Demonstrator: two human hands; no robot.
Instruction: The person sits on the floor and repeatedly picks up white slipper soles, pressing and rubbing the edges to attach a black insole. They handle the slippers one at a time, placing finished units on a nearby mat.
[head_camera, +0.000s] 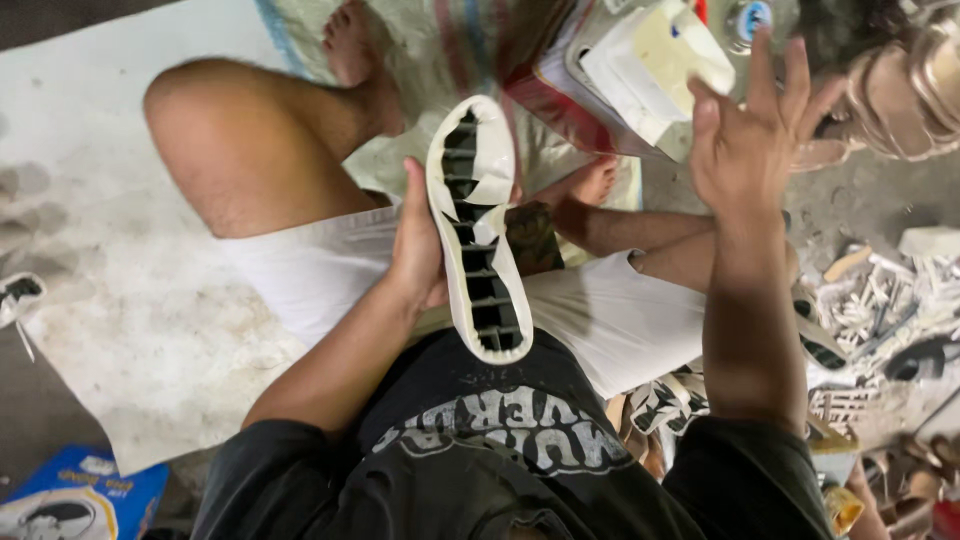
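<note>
A: Left hand (418, 250) grips a white sole (478, 232) by its edge, thumb side up along the rim. The sole stands tilted over the lap, ribbed inner side facing the camera, a pale liner partly laid over the upper half.

B: And the right hand (752, 130)?

A: Raised, fingers spread, empty. It hangs near a white block (655, 60) on a red box (560, 100), not clearly touching either.

B: What does the step seem to need?

A: My judgement: the liner is only part seated. The left hand should stay clamped low on the rim so the sole does not twist. The free hand should press from the toe downward, so the liner follows the ribs without a crease. Fingers should stay off the ribbed face if glue is there; I cannot tell whether it is.

B: Risk?

A: The sole rests on nothing but one hand. A hard push could fold it. Bracing the heel end against the thigh would steady it.

B: Surface?

A: The person sits on the floor, legs folded, on a woven sack (430, 40) and a stained pale sheet (120, 300). No bench.

B: Room?

A: Dim and crowded. A heap of white scraps (880, 300) lies at the right, tan sandals (920, 80) top right, a blue carton (80, 490) at bottom left. A shoe part (15, 295) shows at the left edge.
</note>
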